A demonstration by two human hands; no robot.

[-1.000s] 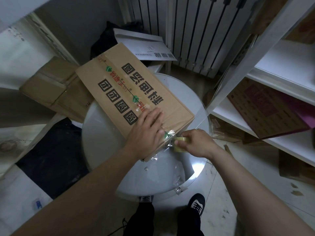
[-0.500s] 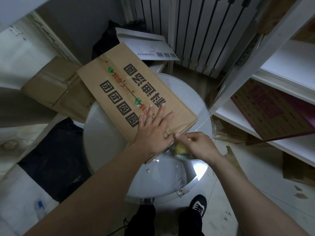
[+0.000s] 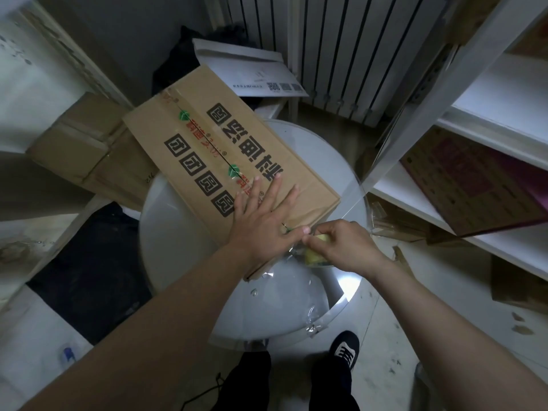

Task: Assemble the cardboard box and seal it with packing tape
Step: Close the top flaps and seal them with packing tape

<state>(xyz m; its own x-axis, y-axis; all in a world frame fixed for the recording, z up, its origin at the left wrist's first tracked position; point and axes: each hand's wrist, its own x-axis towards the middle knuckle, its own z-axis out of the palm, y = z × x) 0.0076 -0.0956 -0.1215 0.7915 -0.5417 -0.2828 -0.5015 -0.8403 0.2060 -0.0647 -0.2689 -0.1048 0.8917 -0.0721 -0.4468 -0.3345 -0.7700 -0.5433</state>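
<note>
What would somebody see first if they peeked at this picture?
First comes the big brown cardboard box with bold black printing, lying slantwise on the round white table in the middle. Next is the left hand, pressed flat on the box's near end. Beside it, the right hand grips a yellowish tape roll at the box's edge.

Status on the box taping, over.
Left hand flat on cardboard box. Right hand pinches yellow tape roll at box's near end. Nothing blocking the seam.
</note>
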